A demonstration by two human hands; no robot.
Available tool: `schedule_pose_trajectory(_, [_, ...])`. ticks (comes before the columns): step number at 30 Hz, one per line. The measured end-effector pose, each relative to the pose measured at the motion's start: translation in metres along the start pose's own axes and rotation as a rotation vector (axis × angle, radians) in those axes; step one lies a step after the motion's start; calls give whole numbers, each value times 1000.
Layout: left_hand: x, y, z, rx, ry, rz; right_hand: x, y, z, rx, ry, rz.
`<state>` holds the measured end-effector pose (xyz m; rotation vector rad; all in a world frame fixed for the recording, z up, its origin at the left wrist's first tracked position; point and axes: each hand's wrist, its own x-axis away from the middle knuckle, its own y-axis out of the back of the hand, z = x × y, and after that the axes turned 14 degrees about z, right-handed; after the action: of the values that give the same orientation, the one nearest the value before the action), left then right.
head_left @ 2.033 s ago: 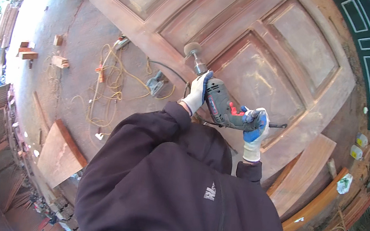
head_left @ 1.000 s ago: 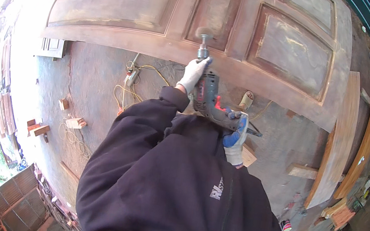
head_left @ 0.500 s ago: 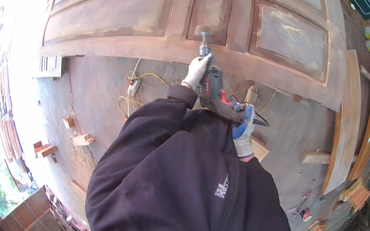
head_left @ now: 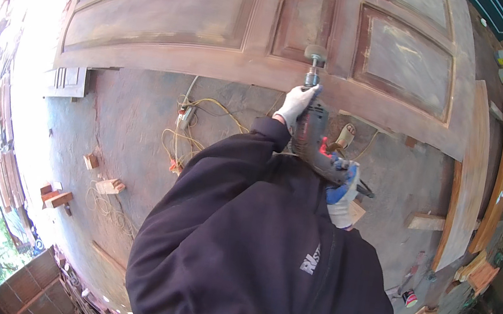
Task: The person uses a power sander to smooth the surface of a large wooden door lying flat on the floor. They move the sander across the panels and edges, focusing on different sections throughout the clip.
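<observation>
Drill (head_left: pixel 313 141) sits just right of centre in the frame, gripped in both my gloved hands above my dark sleeve. My right hand (head_left: pixel 343 193), in a blue and white glove, is clenched around the rear grip lowest in the picture. My left hand (head_left: pixel 295 104), in a white glove, wraps the front of the body just behind the chuck. Beyond it, the round sanding head (head_left: pixel 316 53) on the drill's shaft rests against the bottom rail of the big panelled wooden door (head_left: pixel 175 12) that fills the upper half of the frame; whether it presses hard or only touches I cannot tell.

Left of my arm, yellow cord (head_left: pixel 194 126) lies looped on the concrete floor (head_left: pixel 132 126) near a power strip (head_left: pixel 184 116), with wood offcuts (head_left: pixel 109 186) further down at lower left. Planks (head_left: pixel 470 183) lean along the right edge.

My worry: if I tilt the head, its edge could dig a groove in the rail or skate sideways into the raised panel moulding. The loose cord could also snag my feet and jerk the tool off line.
</observation>
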<state>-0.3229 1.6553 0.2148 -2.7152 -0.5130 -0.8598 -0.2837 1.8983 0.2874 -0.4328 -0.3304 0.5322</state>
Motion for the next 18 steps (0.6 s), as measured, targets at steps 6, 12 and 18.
schedule_pose_trajectory(6, [-26,51,30,-25,-45,-102,-20,-22,-17,-65,-30,-27])
schedule_pose_trajectory(12, [-5,60,25,150,-24,-69,-20,-34,-8,-115,-102,27])
schedule_pose_trajectory(18, [-12,25,35,-20,5,-54,1,-24,2,-118,-21,-41])
